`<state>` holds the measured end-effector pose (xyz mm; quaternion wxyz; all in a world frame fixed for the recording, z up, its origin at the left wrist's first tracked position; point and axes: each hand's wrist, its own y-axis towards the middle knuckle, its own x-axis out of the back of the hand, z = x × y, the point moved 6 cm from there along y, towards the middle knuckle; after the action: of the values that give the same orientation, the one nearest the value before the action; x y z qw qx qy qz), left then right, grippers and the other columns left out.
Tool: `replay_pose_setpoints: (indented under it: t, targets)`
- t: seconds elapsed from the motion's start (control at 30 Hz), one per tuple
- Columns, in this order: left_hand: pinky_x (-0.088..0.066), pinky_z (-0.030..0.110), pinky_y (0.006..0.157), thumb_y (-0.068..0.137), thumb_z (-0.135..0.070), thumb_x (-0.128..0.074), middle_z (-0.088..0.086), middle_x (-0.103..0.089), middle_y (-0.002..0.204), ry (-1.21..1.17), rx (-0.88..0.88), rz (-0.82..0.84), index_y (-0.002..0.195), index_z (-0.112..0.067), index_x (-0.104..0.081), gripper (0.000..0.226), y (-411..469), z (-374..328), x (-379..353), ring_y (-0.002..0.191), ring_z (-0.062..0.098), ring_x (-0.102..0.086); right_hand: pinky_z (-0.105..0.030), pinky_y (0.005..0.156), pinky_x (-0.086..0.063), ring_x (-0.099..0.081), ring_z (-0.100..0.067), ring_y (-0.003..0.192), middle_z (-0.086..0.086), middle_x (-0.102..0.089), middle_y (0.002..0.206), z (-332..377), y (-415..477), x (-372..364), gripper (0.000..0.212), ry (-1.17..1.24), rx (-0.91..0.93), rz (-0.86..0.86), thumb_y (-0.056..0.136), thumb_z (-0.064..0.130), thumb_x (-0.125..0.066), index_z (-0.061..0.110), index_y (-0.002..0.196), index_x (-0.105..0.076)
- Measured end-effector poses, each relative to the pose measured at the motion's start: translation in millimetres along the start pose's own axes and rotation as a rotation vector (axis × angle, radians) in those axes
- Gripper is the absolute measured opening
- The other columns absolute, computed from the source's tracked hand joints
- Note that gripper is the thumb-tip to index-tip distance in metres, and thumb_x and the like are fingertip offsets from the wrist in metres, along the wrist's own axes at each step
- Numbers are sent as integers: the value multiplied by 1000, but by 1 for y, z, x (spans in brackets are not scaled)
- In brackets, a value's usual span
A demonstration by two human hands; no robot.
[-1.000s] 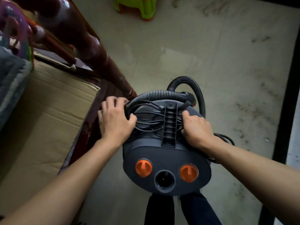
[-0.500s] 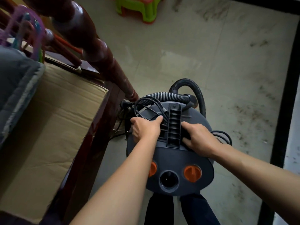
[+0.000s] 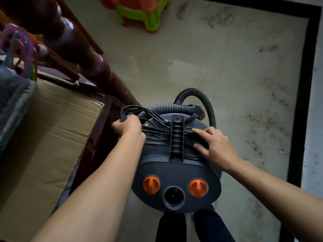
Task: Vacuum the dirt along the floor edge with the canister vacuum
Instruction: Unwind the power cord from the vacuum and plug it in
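A dark grey canister vacuum (image 3: 174, 173) with two orange knobs stands on the floor in front of my legs. A black power cord (image 3: 153, 131) is wound under its ribbed top handle (image 3: 176, 137). My left hand (image 3: 130, 127) grips a loop of that cord at the vacuum's left side and holds it off the lid. My right hand (image 3: 215, 145) rests with straight fingers on the cord coils to the right of the handle. A black ribbed hose (image 3: 195, 98) arches behind the lid. Dark dirt specks (image 3: 260, 126) lie on the floor toward the right wall.
A dark wooden bed frame with a turned post (image 3: 97, 70) and a sheet of cardboard (image 3: 49, 137) fill the left side. A green and orange plastic stool (image 3: 139, 13) stands far ahead. A black floor border (image 3: 302, 105) runs along the right wall.
My left hand went from the cord beside the handle out to the left, pulling a loop of cord with it. My right hand's fingers have spread flatter on the coils.
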<state>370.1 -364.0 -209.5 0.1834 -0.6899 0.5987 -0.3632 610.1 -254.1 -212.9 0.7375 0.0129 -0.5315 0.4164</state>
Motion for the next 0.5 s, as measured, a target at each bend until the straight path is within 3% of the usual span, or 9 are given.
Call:
replay_pose_setpoints:
  t: [0.03, 0.1, 0.17, 0.23, 0.33, 0.43, 0.5]
  targets:
    - [-59, 41, 59, 78, 13, -45, 18, -56, 108, -39, 44, 37, 118, -6, -44, 44, -3, -3, -4, 78, 31, -62, -40, 90, -45, -54, -27, 107, -2, -60, 110, 2, 2, -1, 43, 106, 0, -18, 90, 30, -65, 31, 132, -59]
    - [-55, 34, 45, 77, 15, -48, 22, -55, 98, -89, 69, 83, 117, -4, -44, 44, -10, -10, -13, 67, 30, -59, -42, 91, -48, -60, -27, 101, -3, -65, 102, 7, 8, -2, 32, 293, -18, -54, 89, 17, -65, 26, 120, -69]
    - [-42, 22, 37, 78, 14, -53, 18, -54, 82, -80, 51, 135, 111, -4, -44, 39, -14, -16, -23, 53, 22, -51, -42, 93, -50, -64, -21, 99, -1, -69, 100, 5, 14, -2, 26, 445, -98, -58, 88, 16, -68, 22, 113, -72]
    - [-33, 19, 37, 84, 10, -47, 14, -52, 76, 25, -25, 229, 102, -10, -46, 27, -23, -23, -36, 43, 16, -44, -38, 94, -52, -67, -15, 94, 1, -71, 97, -1, 18, 2, 27, 539, -184, -72, 85, 19, -72, 20, 112, -71]
    - [-31, 22, 38, 88, 5, -45, 8, -49, 74, 253, -265, 471, 84, -19, -45, 25, -51, -42, -57, 41, 14, -38, -37, 92, -53, -67, -16, 91, -1, -72, 97, -16, 15, 19, 26, 537, -297, -139, 84, 20, -73, 16, 109, -71]
    - [-34, 24, 44, 89, 1, -50, 3, -51, 68, 396, -583, 679, 79, -22, -52, 25, -94, -93, -72, 45, 12, -40, -32, 85, -50, -65, -19, 90, -4, -72, 95, -31, 2, 54, 20, 467, -392, -164, 86, 19, -70, 13, 104, -73]
    - [-31, 22, 41, 91, 0, -52, 4, -52, 68, 418, -695, 771, 79, -20, -56, 24, -124, -145, -82, 42, 10, -38, -28, 79, -46, -64, -19, 88, -4, -70, 90, -38, -6, 82, 15, 460, -424, -156, 87, 19, -70, 12, 100, -74]
